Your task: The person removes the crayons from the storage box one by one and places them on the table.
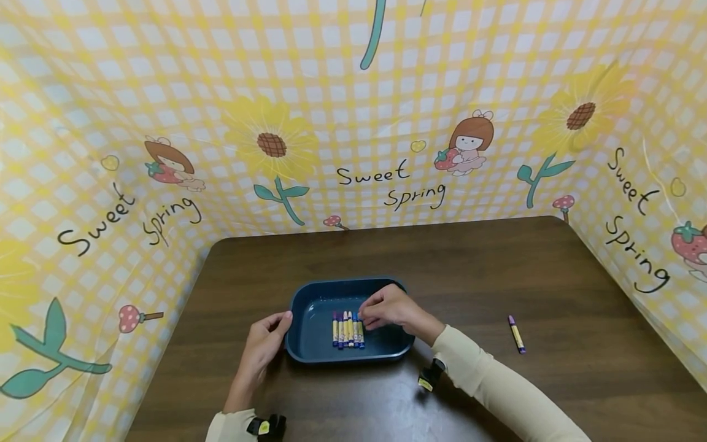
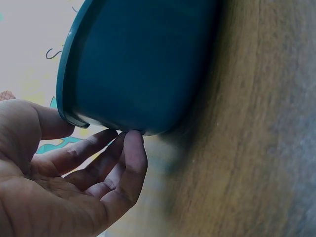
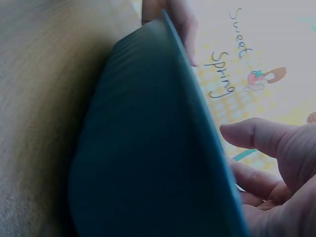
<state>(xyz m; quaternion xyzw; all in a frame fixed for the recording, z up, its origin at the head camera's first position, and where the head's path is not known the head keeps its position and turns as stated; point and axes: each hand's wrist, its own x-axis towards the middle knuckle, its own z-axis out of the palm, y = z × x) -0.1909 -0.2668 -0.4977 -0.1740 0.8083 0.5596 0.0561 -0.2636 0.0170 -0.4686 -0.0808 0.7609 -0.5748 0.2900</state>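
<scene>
A dark blue rectangular tray stands on the table. Several crayons with yellowish wrappers and purple or blue ends lie side by side inside it. My left hand grips the tray's left end, the thumb at the rim and the fingertips against the outer wall, as the left wrist view shows. Over the tray's right half is my right hand, its fingertips at the upper end of the rightmost crayons. In the right wrist view its thumb stands apart from the fingers, whose tips hide behind the tray wall.
One more crayon, with a purple tip and yellow wrapper, lies by itself on the brown wooden table to the right. Yellow checked cloth with printed flowers rises around the table's back and sides.
</scene>
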